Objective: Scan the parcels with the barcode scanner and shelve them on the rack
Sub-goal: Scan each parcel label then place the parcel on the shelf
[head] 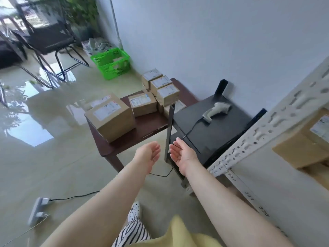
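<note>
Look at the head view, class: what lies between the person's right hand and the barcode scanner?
Only the scanner's black cable on the black stand's top. It runs from the barcode scanner towards the right hand, which holds nothing.

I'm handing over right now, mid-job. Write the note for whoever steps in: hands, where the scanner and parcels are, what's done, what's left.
Hands: left hand and right hand are both open and hold nothing, stretched out toward the tables.
Scanner: the barcode scanner lies on the black stand, cord attached, untouched.
Parcels: one large parcel sits at the near end of the brown table; several small parcels are clustered at the far end. One parcel is already on the rack.
Done: apparently that one shelved.
Left: scan and shelve everything on the brown table; the large parcel is nearest.
</note>
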A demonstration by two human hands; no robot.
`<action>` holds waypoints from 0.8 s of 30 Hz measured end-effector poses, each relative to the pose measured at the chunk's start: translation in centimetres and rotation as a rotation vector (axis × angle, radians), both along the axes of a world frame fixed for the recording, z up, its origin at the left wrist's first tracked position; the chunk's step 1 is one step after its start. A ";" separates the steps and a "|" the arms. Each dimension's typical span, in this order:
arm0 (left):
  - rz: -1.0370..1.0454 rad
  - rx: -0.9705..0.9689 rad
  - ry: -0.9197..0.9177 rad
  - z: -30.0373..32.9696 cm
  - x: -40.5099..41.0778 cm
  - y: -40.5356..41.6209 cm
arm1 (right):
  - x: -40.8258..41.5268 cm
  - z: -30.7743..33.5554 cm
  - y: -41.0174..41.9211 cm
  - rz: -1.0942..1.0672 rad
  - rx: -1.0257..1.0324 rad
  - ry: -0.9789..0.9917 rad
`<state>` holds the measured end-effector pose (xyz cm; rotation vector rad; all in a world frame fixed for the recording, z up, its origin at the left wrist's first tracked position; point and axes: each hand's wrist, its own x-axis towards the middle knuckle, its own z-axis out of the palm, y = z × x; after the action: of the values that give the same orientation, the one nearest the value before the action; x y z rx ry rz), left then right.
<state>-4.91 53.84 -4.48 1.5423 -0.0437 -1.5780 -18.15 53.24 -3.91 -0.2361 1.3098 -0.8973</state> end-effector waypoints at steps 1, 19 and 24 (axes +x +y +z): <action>0.004 -0.007 -0.005 0.1 1.9 -1.5 | 1.6 -0.2 -1.3 -0.003 0.005 -0.002; -0.111 -0.029 -0.088 -1.7 16.2 -22.7 | 15.4 -3.1 -21.5 -0.014 0.113 0.042; -0.151 -0.016 -0.166 -3.2 17.5 -30.2 | 15.9 -5.2 -28.6 0.009 0.178 0.082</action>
<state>12.63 23.65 -7.70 1.6874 -0.2703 -1.5565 -2.27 24.66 -9.11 -0.1407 1.4552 -0.7653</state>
